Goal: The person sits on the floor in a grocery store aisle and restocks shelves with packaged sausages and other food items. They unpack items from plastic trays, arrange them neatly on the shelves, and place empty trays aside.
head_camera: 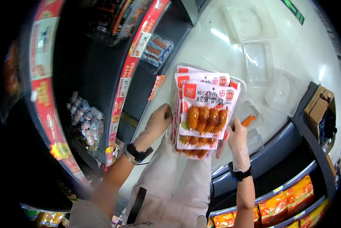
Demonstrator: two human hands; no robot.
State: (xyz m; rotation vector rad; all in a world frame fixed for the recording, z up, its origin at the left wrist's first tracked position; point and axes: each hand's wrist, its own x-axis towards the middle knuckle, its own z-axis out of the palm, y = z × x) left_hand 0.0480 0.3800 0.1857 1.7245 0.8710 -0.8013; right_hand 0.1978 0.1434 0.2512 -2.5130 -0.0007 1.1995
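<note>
In front of my legs I hold a clear plastic tray (242,85) stacked with packets of sausages (207,118). The packets are white and red, each with a picture of glossy brown sausages, and they overlap one another. My left hand (156,125), in a thin clear glove, grips the left side of the tray. On the opposite side my right hand (238,139), gloved the same way, holds the right edge, with its thumb near the top packet. The fingers of both hands are partly hidden beneath the tray.
Dark shelves with red price strips (127,71) rise at the left, holding a bagged bundle of wrapped snacks (86,119) and a tray of blue packets (157,50). Several clear trays (259,64) lie on the floor; one holds orange sticks (249,121). A cardboard box (320,104) and yellow packets (286,196) are at the right.
</note>
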